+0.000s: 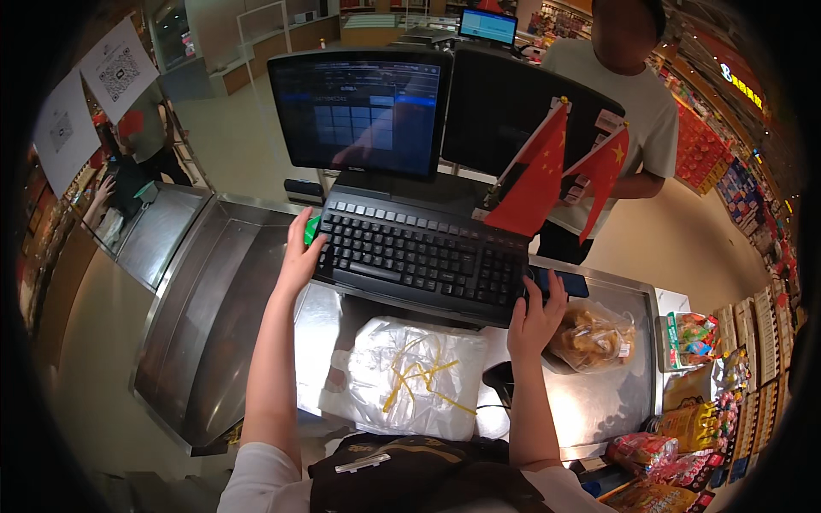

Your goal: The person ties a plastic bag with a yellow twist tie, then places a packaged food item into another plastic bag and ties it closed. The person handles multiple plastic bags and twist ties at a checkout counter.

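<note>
A black keyboard [417, 256] stands in front of a lit monitor [362, 115]. My left hand [300, 256] is at the keyboard's left edge, thumb on its corner, beside a small green item [312, 229]; whether it grips either is unclear. Just off the keyboard's right end, my right hand [537, 314] has its fingers spread, near a dark phone-like device [567, 284]. Between my forearms lies a stack of clear plastic bags [417, 378] with yellow ties [420, 378] on top. A tied clear bag of brown food [593, 336] rests right of my right hand. A black object [499, 381], perhaps a scanner, is partly hidden by my right forearm.
Two small red flags [532, 176] rise behind the keyboard, by a second monitor [513, 115] seen from behind. A person [616, 128] stands beyond the counter. Left is a metal counter trough [218, 308]; packaged snacks [689, 426] line the right side.
</note>
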`<state>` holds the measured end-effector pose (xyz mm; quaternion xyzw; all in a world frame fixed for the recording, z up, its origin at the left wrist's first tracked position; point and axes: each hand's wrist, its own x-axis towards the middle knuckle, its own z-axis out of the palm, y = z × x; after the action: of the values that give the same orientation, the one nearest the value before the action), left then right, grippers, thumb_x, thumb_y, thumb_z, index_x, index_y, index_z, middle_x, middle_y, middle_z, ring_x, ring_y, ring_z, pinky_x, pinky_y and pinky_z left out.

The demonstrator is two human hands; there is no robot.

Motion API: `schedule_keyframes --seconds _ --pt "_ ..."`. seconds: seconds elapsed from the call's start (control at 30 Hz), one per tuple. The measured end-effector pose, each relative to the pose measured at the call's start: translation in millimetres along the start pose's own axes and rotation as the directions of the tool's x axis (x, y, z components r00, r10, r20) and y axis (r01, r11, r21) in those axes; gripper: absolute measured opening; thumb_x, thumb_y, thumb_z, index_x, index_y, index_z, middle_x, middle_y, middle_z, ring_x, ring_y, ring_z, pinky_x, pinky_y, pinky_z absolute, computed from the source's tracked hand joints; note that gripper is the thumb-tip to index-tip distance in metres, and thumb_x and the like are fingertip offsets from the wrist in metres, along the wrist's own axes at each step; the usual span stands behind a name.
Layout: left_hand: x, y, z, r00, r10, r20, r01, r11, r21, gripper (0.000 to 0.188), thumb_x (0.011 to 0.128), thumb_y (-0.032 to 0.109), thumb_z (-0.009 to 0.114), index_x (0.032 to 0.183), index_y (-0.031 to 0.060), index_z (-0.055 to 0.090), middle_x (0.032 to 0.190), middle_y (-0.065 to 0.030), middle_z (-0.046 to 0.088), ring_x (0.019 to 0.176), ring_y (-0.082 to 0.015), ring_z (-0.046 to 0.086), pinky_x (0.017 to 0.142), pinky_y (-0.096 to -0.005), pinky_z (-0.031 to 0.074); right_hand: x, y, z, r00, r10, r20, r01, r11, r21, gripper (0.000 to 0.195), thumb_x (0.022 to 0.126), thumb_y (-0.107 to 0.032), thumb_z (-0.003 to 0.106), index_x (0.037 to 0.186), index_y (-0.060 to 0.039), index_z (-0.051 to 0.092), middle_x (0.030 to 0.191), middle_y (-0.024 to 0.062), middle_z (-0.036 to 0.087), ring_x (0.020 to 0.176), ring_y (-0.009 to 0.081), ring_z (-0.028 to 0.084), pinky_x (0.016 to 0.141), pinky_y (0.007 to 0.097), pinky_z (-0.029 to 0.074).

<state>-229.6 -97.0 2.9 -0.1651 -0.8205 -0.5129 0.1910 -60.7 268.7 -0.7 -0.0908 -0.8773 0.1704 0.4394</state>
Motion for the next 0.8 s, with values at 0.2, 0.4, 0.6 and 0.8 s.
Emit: schedule_keyframes --seconds 0.2,0.4,0.6,0.8 --pt "33 9 7 0.959 -0.042 0.28 0.096 0.979 -0.179 0.067 0.078 0.007 0.056 0.14 0.0112 0.032 0.149 -0.0103 0.021 0.137 -0.0229 0.019 0.109 -0.032 0.019 -17 10 -18 0.988 0.105 -0.115 -0.068 0.954 0.293 0.021 0.087 -0.017 0.045 0.095 -0.0008 0.055 0.113 0.0179 0.049 0.108 0.0337 0.045 0.092 0.0387 0.035" --pt "27 8 11 0.952 -0.062 0.301 0.15 0.949 -0.277 0.075 0.069 0.0 0.054 0.14 0.0115 0.032 0.151 -0.0074 0.016 0.139 -0.0209 0.015 0.109 -0.0311 0.017 -121 62 -26 0.901 0.338 0.272 -0.37 0.926 0.076 0.027 0.085 -0.015 0.051 0.108 0.0002 0.05 0.106 0.0185 0.05 0.099 0.0345 0.049 0.087 0.0402 0.039" --pt "24 5 9 0.956 -0.073 0.283 0.132 0.972 -0.195 0.079 0.065 -0.002 0.055 0.14 0.0111 0.031 0.15 -0.0076 0.017 0.138 -0.0215 0.016 0.11 -0.0315 0.017 -199 100 -24 0.569 0.664 0.485 -0.723 0.685 -0.091 0.04 0.088 -0.035 0.053 0.113 -0.004 0.051 0.097 0.0155 0.059 0.088 0.0312 0.059 0.077 0.0404 0.045" --pt "24 10 13 0.957 -0.06 0.283 0.098 0.988 -0.121 0.079 0.062 -0.002 0.053 0.138 0.0109 0.034 0.149 -0.0075 0.021 0.138 -0.023 0.019 0.109 -0.0325 0.021 -193 94 -8 0.512 0.594 0.62 -0.771 0.637 0.026 0.039 0.092 -0.041 0.043 0.103 -0.0044 0.051 0.086 0.018 0.063 0.083 0.0361 0.06 0.071 0.0421 0.045"
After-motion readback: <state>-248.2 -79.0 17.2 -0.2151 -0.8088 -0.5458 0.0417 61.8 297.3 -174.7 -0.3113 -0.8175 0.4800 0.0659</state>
